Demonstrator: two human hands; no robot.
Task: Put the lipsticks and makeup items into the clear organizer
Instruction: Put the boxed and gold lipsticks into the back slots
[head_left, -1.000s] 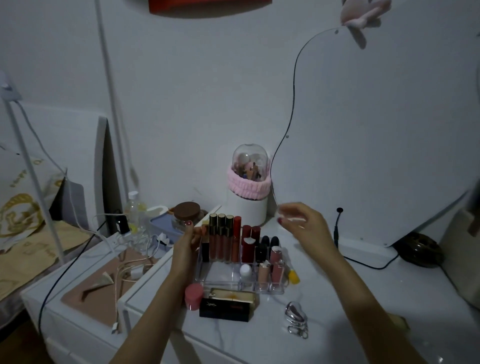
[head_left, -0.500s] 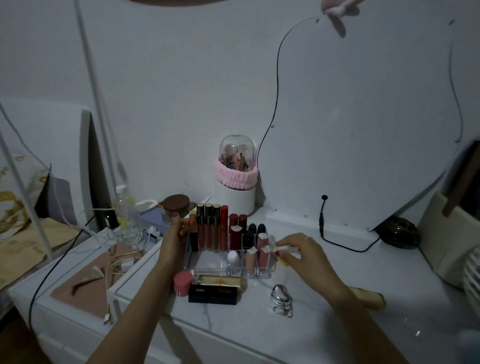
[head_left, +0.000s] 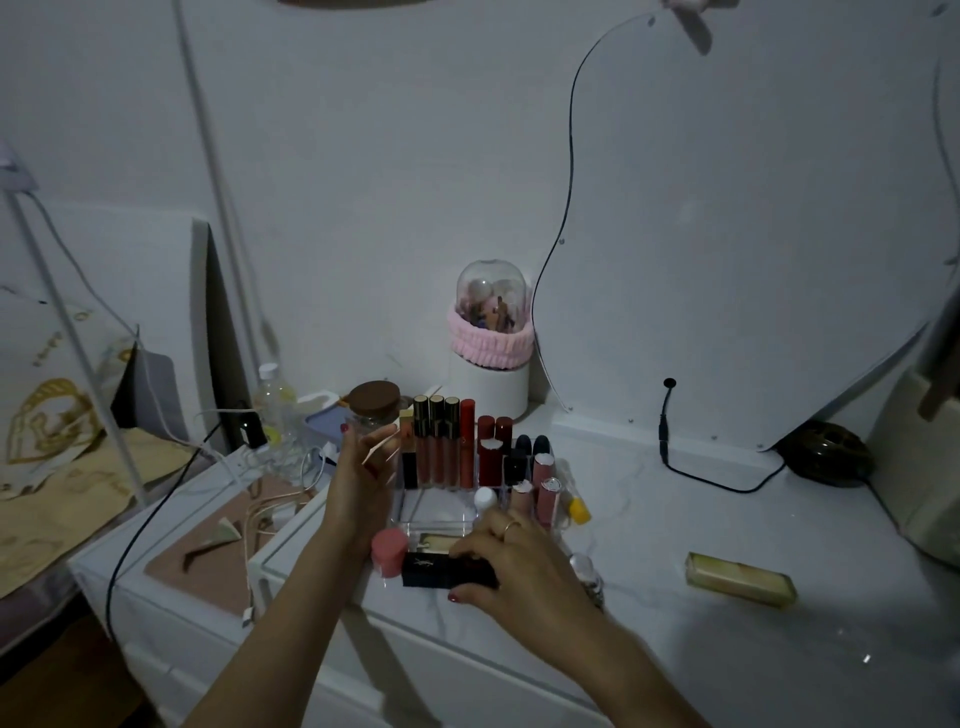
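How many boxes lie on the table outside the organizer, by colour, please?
Black box: 1
Gold box: 1
Yellow-green box: 1
Total: 3

We read one mark only: a pale interlocked-letter logo, looks like YSL, on the near face of the black box (head_left: 448, 569) under the right hand (head_left: 519, 566). Other print too small to read.

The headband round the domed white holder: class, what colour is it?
Pink, seen in the head view: the headband wraps the domed white holder.
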